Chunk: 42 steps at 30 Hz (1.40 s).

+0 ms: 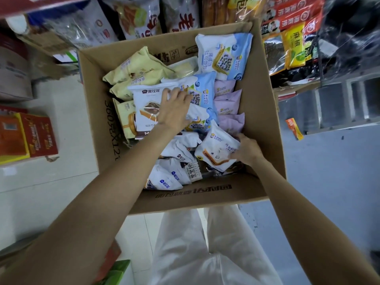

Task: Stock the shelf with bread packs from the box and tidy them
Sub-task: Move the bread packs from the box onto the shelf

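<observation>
An open cardboard box (261,112) stands on the floor in front of me, full of bread packs. My left hand (174,110) reaches into the middle and lies on a blue-and-white blueberry toast pack (202,89), next to a white pack (144,103) with a chocolate slice picture. My right hand (246,150) grips the edge of a small white toast pack (216,153) near the box's right wall. Yellow packs (137,66) lie at the back left, lilac packs (228,103) along the right, another blue pack (224,54) at the back.
Bagged snacks (131,17) fill low shelves behind the box and packets in clear wrap (292,38) hang at the right. Red and orange cartons (28,136) sit on the tiled floor at the left. A metal step (339,105) stands at the right.
</observation>
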Available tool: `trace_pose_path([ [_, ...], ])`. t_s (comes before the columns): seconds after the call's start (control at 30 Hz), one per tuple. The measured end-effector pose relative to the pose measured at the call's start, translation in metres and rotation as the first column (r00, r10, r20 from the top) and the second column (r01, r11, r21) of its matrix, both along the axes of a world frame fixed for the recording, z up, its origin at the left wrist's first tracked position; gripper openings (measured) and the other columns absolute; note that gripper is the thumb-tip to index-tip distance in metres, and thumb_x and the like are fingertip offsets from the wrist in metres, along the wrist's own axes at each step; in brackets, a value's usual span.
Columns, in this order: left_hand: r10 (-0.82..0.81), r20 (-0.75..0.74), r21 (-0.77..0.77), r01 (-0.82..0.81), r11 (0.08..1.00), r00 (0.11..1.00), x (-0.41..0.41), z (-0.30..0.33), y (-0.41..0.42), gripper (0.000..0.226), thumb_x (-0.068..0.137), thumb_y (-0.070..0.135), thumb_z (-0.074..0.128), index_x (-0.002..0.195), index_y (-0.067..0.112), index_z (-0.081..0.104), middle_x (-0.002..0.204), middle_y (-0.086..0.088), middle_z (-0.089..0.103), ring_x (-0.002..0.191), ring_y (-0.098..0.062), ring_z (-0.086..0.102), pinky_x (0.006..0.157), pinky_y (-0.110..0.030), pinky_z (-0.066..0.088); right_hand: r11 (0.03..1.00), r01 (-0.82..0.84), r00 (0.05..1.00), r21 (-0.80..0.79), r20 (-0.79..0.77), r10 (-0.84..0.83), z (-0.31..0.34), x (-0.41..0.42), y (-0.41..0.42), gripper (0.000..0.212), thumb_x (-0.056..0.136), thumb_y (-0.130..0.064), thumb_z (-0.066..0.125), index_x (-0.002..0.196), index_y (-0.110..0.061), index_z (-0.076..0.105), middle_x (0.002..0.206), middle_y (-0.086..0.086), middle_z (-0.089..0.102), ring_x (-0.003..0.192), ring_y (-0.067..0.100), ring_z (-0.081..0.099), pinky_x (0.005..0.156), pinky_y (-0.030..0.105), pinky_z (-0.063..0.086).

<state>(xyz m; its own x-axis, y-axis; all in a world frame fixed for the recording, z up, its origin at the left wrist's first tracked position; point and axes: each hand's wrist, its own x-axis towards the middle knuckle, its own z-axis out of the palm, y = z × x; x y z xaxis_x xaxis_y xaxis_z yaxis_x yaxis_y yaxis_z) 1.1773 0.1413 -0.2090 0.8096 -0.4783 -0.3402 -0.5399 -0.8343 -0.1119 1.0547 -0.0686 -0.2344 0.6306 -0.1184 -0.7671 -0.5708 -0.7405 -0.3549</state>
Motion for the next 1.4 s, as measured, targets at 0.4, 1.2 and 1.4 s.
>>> trace_pose_path([
  [0.4, 0.227, -0.235, -0.480, -0.315, 0.819, 0.945, -0.005, 0.052, 0.027, 0.050, 0.080, 0.037, 0.073, 0.122, 0.015, 0.058, 0.122, -0.007, 0.058, 0.108, -0.030, 0.056, 0.081, -0.038, 0.045, 0.895, 0.353, 0.712, 0.272, 0.543, -0.446, 0.110, -0.013, -0.018, 0.038, 0.075, -0.008, 0.076, 0.109, -0.011, 0.059, 0.089, -0.011, 0.060, 0.076, -0.003, 0.057, 0.059, 0.001, 0.037],
  [1.2, 0.548, -0.261, -0.963, -0.172, -0.210, 0.794, 0.053, 0.436, 0.137, 0.048, 0.079, 0.043, 0.072, 0.116, 0.019, 0.055, 0.117, -0.001, 0.065, 0.108, -0.018, 0.061, 0.095, -0.041, 0.049, 0.672, -0.174, 0.317, 0.720, 0.687, -0.654, 0.456, 0.159, 0.032, 0.012, 0.088, -0.019, 0.065, 0.098, -0.023, 0.061, 0.081, 0.003, 0.066, 0.065, 0.019, 0.057, 0.046, 0.021, 0.041],
  [1.4, 0.563, -0.027, -1.000, -0.021, -0.018, 0.826, 0.089, 0.520, 0.141, 0.035, 0.088, 0.034, 0.066, 0.110, 0.008, 0.059, 0.106, -0.004, 0.067, 0.095, -0.013, 0.064, 0.084, -0.030, 0.051, 0.671, -0.320, 0.149, 0.668, 0.735, -0.661, 0.539, 0.216, 0.052, 0.028, 0.085, -0.013, 0.067, 0.106, -0.024, 0.052, 0.071, -0.012, 0.069, 0.061, 0.004, 0.063, 0.047, 0.020, 0.046],
])
